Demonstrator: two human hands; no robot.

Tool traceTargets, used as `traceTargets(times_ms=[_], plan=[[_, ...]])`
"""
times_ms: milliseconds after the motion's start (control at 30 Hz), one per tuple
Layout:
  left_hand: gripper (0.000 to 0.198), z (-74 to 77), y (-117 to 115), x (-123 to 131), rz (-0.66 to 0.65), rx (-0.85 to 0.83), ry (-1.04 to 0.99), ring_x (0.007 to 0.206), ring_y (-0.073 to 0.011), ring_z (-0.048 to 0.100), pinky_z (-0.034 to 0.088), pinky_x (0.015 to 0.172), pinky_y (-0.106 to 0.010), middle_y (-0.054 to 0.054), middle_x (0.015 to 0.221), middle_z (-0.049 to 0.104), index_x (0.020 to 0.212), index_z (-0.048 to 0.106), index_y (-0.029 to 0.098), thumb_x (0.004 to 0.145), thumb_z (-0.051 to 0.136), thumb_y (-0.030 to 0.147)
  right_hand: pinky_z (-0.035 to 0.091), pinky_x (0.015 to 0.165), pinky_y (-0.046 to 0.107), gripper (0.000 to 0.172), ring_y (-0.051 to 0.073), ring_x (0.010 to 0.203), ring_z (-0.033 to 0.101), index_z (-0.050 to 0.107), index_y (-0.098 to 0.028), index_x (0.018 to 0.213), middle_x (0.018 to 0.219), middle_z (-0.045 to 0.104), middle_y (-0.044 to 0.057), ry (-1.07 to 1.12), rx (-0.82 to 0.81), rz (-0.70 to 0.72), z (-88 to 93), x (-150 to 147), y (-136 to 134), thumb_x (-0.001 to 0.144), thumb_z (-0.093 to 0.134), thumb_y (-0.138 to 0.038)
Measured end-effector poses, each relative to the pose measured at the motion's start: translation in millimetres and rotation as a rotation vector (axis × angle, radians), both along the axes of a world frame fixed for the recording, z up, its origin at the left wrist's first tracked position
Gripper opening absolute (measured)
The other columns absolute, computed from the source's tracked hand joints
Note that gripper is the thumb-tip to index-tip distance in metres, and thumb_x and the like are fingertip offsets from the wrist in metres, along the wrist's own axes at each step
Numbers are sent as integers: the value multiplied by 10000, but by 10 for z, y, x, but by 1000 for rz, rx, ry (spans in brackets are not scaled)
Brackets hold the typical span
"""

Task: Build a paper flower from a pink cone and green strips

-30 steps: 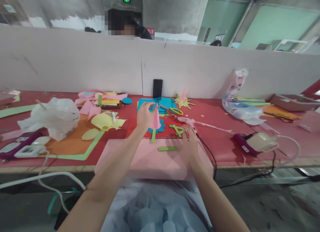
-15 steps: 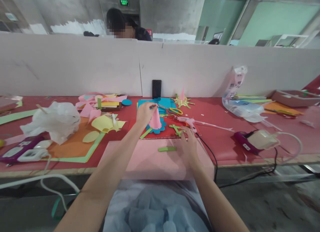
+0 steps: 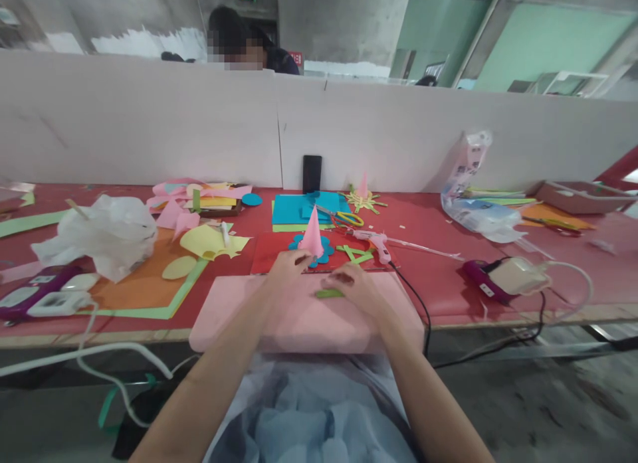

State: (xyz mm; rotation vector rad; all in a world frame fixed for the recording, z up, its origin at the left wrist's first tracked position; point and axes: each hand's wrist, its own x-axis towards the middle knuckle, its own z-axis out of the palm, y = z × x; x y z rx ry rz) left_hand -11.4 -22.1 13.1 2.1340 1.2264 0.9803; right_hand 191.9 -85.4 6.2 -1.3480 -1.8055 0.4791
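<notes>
Pink cone: stands point up on a scalloped blue base (image 3: 326,250), the cone (image 3: 312,234) central before the person; its broad foot presumably keeps it steady.
Left hand: the left hand (image 3: 290,266) meets the base's near edge, fingers curled low, where they leave the cone's tip clear.
Right hand: the right hand (image 3: 351,282) lies over the pink block (image 3: 224,313), fingers bent beside a green strip (image 3: 329,293).
Grip: at this distance, one cannot tell whether either hand pinches anything.
Loose green strips: crossed in a small heap (image 3: 363,256) right of the base, conveniently close.
Glue gun: on its side (image 3: 379,245), nozzle leftward, probably for right-hand reach.
Scissors: yellow-handled (image 3: 349,218), behind the cone, handles rightward.
Second cone: on strips radiating over the bench (image 3: 423,214), this cone (image 3: 363,186) sits farther back, apparently out of the way.
</notes>
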Motion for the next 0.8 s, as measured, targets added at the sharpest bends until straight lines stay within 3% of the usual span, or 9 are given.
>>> traceTargets(times_ms=[133, 333, 533, 667, 800], plan=[[306, 2, 27, 32, -6, 19, 18, 590, -116, 535, 380, 559, -209, -9, 657, 639, 780, 671, 178, 840, 463, 394, 433, 782, 320, 289, 169, 849, 561, 627, -214, 782, 842, 603, 19, -93, 10, 173, -22, -36, 4, 681, 698, -475], [322, 17, 60, -5, 52, -47, -59, 561, -123, 531, 395, 533, -210, -7, 609, 616, 766, 667, 185, 825, 468, 431, 433, 741, 302, 271, 157, 799, 571, 569, -195, 705, 808, 606, 15, 25, -66, 143, -107, -13, 60, 701, 679, -443], [302, -3, 47, 10, -61, -92, -39, 583, -122, 543, 409, 543, -202, -7, 656, 634, 824, 680, 187, 813, 483, 416, 392, 569, 259, 241, 134, 605, 531, 559, -203, 682, 665, 596, -13, -8, -172, 159, 16, -17, 221, 736, 613, -432], [302, -35, 72, 14, -97, -105, -7, 649, -136, 568, 424, 590, -207, -16, 713, 662, 842, 686, 180, 816, 479, 399, 409, 603, 267, 215, 142, 636, 554, 538, -208, 708, 688, 601, -15, 123, -98, 128, 91, -104, 482, 745, 596, -411], [269, -62, 108, 4, -78, -70, -32, 648, -137, 574, 430, 621, -217, -10, 704, 663, 803, 681, 175, 804, 508, 380, 421, 640, 277, 238, 153, 660, 568, 534, -214, 735, 697, 610, -4, 217, -12, 31, 20, -243, 591, 757, 577, -447]])
